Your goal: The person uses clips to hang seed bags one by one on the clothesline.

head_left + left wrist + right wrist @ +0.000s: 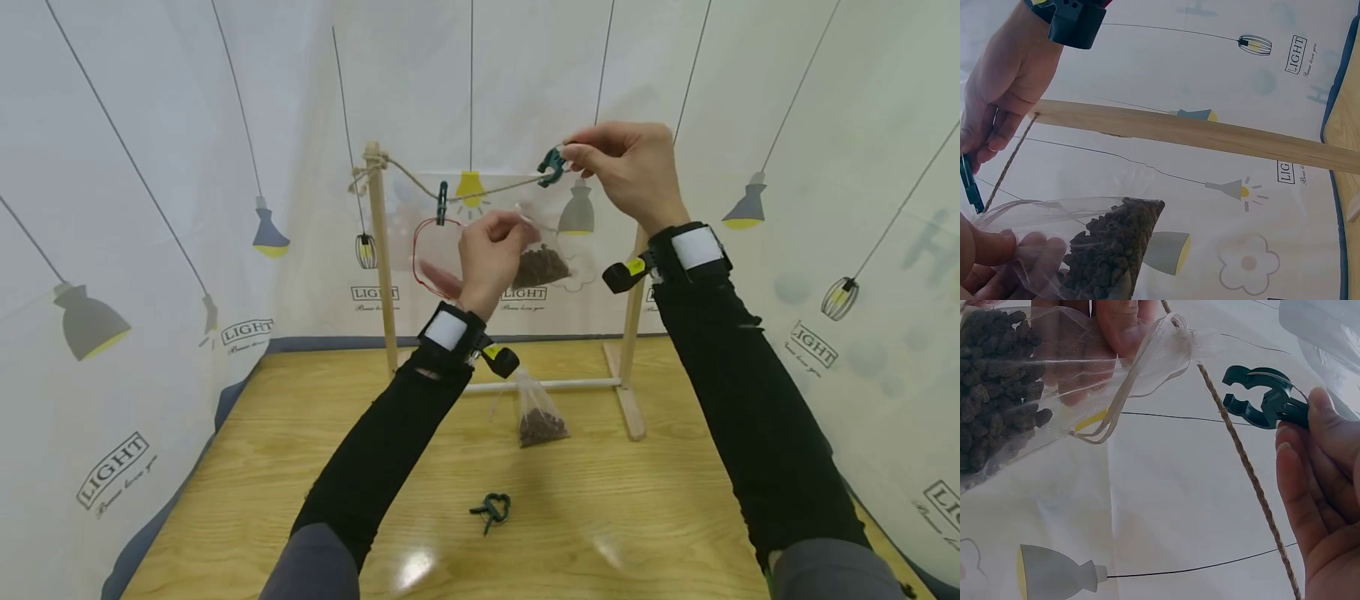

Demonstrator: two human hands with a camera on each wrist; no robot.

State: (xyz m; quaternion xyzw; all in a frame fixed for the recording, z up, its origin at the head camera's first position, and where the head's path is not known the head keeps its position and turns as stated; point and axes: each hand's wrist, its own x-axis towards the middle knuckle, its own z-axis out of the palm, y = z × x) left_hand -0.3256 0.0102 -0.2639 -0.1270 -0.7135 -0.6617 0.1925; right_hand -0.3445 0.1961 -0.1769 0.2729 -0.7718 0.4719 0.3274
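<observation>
My left hand point(491, 258) pinches the upper part of a clear drawstring bag point(1110, 250) of dark brown, raisin-like lumps. The bag's pale drawstring point(1125, 403) loops near the rope point(1250, 472). My right hand point(637, 171) squeezes the handles of a dark green spring clip point(1266, 397) between thumb and fingers. The clip's jaws stand apart, their mouth towards the rope in the right wrist view. Another green clip point(442, 202) sits on the rope further left, with a red-stringed clear bag point(415, 258) below it, partly hidden by my left hand.
The rope is tied to a wooden frame's left post point(382, 258); its right post point(633, 325) stands behind my right wrist. On the wooden table point(300, 467) are another filled drawstring bag point(543, 425) and, nearer me, a green clip point(492, 508). A lamp-printed cloth point(300, 125) surrounds the table.
</observation>
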